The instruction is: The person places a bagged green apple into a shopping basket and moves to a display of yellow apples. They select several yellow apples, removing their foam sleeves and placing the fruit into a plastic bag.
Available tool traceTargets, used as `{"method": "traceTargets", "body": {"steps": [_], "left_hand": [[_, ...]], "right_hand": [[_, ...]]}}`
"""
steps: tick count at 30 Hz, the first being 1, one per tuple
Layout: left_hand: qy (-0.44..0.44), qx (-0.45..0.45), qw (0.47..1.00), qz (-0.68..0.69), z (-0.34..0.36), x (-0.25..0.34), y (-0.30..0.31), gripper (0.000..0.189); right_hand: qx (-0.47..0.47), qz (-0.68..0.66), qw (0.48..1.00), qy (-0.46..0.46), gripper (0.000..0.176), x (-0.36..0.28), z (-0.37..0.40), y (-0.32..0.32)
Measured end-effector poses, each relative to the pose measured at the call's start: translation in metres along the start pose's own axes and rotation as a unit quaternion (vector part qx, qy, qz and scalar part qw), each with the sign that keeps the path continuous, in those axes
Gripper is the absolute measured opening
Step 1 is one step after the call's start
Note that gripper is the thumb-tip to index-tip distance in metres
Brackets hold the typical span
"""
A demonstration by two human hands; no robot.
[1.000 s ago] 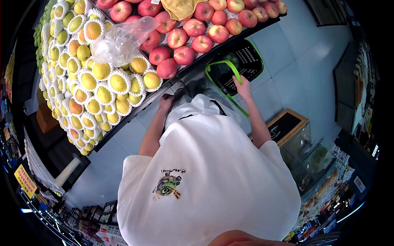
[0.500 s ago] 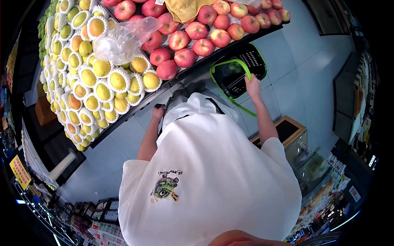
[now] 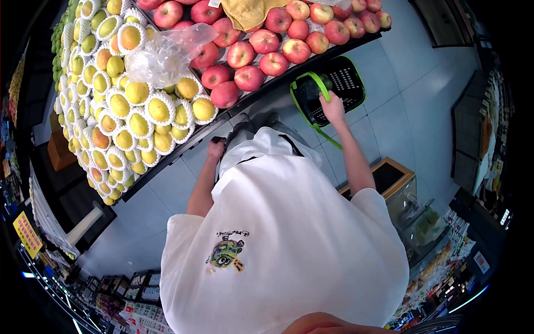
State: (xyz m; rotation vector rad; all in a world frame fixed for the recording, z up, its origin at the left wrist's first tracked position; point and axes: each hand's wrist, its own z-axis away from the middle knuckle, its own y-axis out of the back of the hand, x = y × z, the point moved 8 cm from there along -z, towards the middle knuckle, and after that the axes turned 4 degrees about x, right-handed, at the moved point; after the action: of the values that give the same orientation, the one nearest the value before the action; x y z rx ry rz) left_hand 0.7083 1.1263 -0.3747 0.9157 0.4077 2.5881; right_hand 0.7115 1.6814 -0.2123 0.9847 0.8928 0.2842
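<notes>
My right hand is wrapped round one green handle of a black shopping basket with a bright green rim. The basket hangs beside my legs, over the tiled floor. Its other green handle has dropped to the near side. Something dark and rounded shows inside, under the raised handle; I cannot make out what it is. My left hand hangs low by my left thigh, fingers curled in. A dark patch shows at those fingers, too small to name. Nearest to that hand is the front edge of the fruit stand.
Red apples fill the stand's right part; yellow fruit in white foam nets is piled on the left. A crumpled clear plastic bag and a yellow cloth lie on top. A wood-edged cabinet stands behind my right arm.
My right hand has shifted slightly left and forward, and the handle has tipped with it. The basket has swung a little to the right. My left hand has hardly moved.
</notes>
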Motion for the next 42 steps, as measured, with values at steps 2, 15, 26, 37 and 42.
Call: {"method": "traceTargets", "body": {"steps": [2,15,26,37,42], "left_hand": [[-0.009,0.004,0.999,-0.047,0.0,0.001,0.0,0.029],[-0.061,-0.022,0.987,-0.148,-0.014,0.013,0.001,0.041],[-0.409,0.02,0.912,-0.021,0.23,0.374,0.062,0.022],[-0.538,0.445,0.676,-0.235,0.188,0.427,0.118,0.034],[-0.69,0.345,0.629,-0.098,0.229,0.411,0.081,0.036]], "right_hand": [[0.001,-0.011,1.0,0.024,0.04,-0.006,0.012,-0.016],[-0.011,-0.006,0.999,0.052,0.054,-0.021,0.029,-0.011],[0.038,-0.085,0.986,0.137,0.041,-0.067,0.028,0.008],[0.025,-0.195,0.951,0.239,0.024,-0.176,0.059,0.011],[0.049,-0.255,0.938,0.229,0.02,-0.208,0.068,0.018]]}}
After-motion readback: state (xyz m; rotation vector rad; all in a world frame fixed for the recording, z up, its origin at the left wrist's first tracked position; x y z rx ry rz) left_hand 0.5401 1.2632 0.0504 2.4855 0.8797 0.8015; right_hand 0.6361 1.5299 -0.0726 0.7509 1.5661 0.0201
